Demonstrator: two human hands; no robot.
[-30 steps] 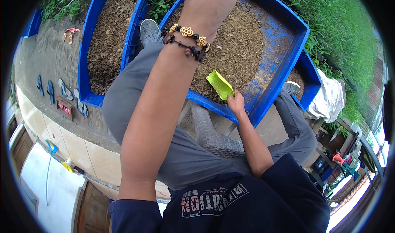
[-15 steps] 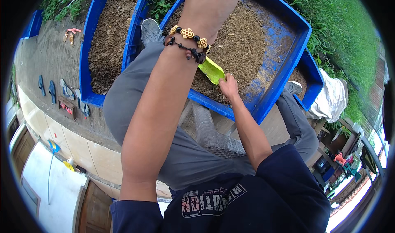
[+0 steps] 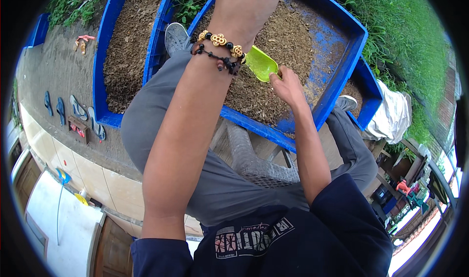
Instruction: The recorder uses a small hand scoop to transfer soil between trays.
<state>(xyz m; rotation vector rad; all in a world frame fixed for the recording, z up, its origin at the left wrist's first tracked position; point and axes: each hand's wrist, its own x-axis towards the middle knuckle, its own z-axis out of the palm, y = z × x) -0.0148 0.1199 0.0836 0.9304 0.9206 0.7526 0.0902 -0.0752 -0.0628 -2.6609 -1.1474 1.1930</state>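
Observation:
My right hand (image 3: pixel 289 85) is closed round the short handle of a lime-green scoop (image 3: pixel 261 64). The scoop is over the brown crumbly material (image 3: pixel 288 37) inside a blue tray (image 3: pixel 348 76); whether its edge touches the material I cannot tell. Part of the scoop is behind my left wrist, which wears beaded bracelets (image 3: pixel 218 39). My left hand (image 3: pixel 251 0) reaches across the tray toward its far side. Its fingers run mostly out of the top of the picture, so their hold is hidden.
Another blue tray (image 3: pixel 100 71) of brown material stands at the left, and a smaller blue one (image 3: pixel 373 103) at the right beside a white sack (image 3: pixel 391 115). A grey woven seat (image 3: pixel 266 172) is between my legs. Sandals (image 3: pixel 78 107) lie on the paving; grass grows beyond.
My right hand has moved away from me and a little to the right with the scoop. The left arm has barely shifted.

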